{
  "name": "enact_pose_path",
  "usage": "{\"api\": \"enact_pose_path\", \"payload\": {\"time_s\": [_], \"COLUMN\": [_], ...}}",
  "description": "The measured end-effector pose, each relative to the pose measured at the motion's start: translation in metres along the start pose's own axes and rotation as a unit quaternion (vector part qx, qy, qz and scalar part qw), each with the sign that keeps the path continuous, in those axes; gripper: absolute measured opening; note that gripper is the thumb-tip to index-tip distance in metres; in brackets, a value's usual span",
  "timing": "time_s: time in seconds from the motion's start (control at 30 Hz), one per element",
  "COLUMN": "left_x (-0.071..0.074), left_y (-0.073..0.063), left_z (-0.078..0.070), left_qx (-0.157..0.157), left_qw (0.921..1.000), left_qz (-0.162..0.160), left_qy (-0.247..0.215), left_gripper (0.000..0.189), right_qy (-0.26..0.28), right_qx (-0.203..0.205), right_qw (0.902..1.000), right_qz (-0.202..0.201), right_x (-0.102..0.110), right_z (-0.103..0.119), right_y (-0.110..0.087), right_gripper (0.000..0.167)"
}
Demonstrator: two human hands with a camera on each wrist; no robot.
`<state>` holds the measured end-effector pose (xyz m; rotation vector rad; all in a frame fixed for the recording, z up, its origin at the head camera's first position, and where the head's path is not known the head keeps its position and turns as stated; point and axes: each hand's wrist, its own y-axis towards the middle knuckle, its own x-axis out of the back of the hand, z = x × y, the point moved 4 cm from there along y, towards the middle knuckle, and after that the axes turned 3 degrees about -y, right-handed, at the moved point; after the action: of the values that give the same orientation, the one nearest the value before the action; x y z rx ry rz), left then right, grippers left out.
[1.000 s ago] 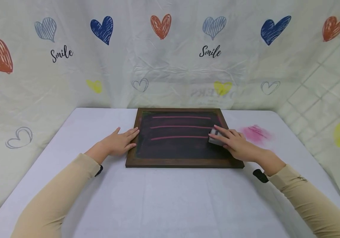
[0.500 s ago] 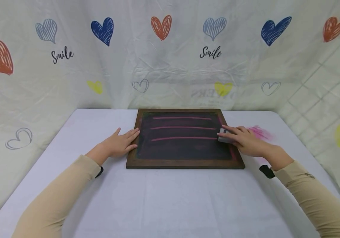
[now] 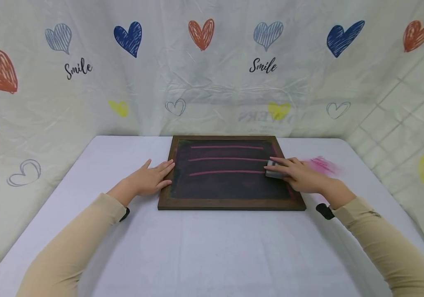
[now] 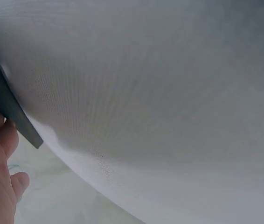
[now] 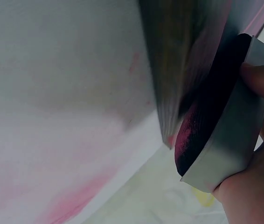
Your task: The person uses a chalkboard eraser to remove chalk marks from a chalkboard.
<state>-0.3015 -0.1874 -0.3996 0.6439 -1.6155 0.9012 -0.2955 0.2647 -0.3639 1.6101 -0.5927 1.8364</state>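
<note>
A chalkboard (image 3: 227, 187) with a brown wooden frame lies on the white table, several pink chalk lines running across it. On its left frame edge rest the fingertips of my left hand (image 3: 149, 177), fingers spread; the left wrist view shows those fingers against the frame side (image 4: 8, 102). My right hand (image 3: 305, 175) grips a grey chalkboard eraser (image 3: 273, 173) over the board's right part, by the right ends of the lower two lines. In the right wrist view, pink dust marks the dark felt (image 5: 216, 102) of the eraser. Whether the felt touches the board I cannot tell.
A pink chalk smudge (image 3: 323, 166) stains the white tablecloth (image 3: 212, 251) to the right of the board. Behind the table hangs a pale curtain (image 3: 219, 74) printed with hearts and "Smile". Dark straps sit at both wrists.
My right hand first slid right with the eraser toward the board's right frame, then came back a little to the left. The left hand stays in place.
</note>
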Motion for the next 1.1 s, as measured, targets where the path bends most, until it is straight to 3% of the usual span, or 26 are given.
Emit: {"api": "enact_pose_path", "payload": {"time_s": [0.3, 0.47, 1.1], "left_x": [-0.003, -0.006, -0.002], "left_y": [0.0, 0.0, -0.001], "left_z": [0.001, 0.002, 0.002], "left_qx": [-0.003, -0.008, -0.008], "left_qw": [1.0, 1.0, 1.0], "left_qz": [0.001, 0.001, 0.001], "left_qy": [-0.003, 0.0, 0.004], "left_gripper": [0.069, 0.069, 0.07], "right_qy": [0.043, 0.031, 0.037], "right_qx": [-0.014, 0.0, 0.025], "right_qw": [0.9984, 0.9984, 0.9943], "right_qz": [0.036, 0.046, 0.097], "right_x": [-0.014, -0.02, -0.015], "right_z": [0.013, 0.026, 0.064], "right_y": [0.025, 0.038, 0.078], "right_gripper": [0.061, 0.063, 0.065]}}
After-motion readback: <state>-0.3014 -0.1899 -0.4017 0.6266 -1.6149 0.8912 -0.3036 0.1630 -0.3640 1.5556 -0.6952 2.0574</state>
